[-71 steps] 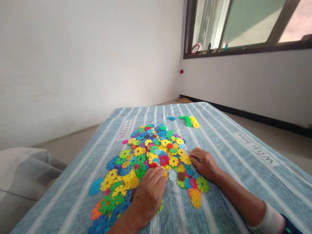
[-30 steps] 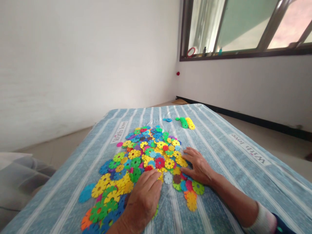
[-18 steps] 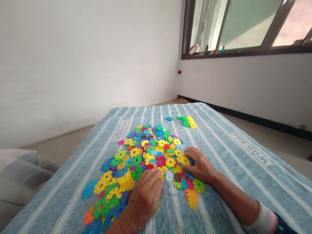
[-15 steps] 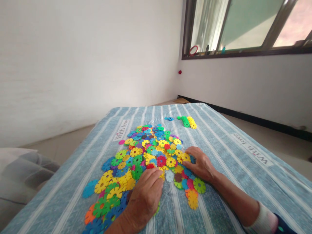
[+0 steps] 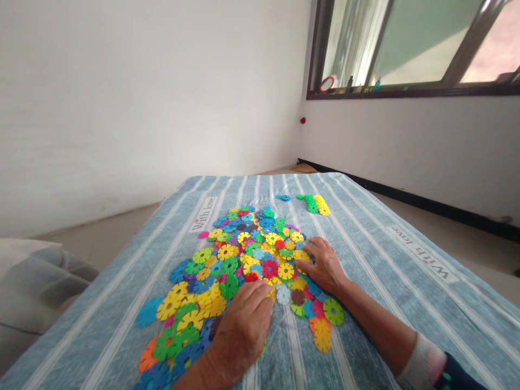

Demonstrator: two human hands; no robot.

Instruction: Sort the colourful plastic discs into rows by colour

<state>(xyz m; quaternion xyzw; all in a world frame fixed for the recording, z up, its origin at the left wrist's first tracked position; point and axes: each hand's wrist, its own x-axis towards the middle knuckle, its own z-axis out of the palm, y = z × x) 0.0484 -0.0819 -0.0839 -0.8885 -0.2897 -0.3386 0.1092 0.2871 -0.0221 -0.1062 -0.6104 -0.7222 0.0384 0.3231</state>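
We're sifting the disc pile: right hand open, fingertips on a yellow disc; left hand flat, empty. Next calls for a pinch.

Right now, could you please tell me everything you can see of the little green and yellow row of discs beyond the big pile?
The green and yellow row is a short line of flat, notched plastic-looking discs overlapping closely, green on the left, yellow on the right. It lies on the striped bedcover beyond the big pile, apart from it, with a blue disc just to its left. Neither the left hand nor the right hand touches it.
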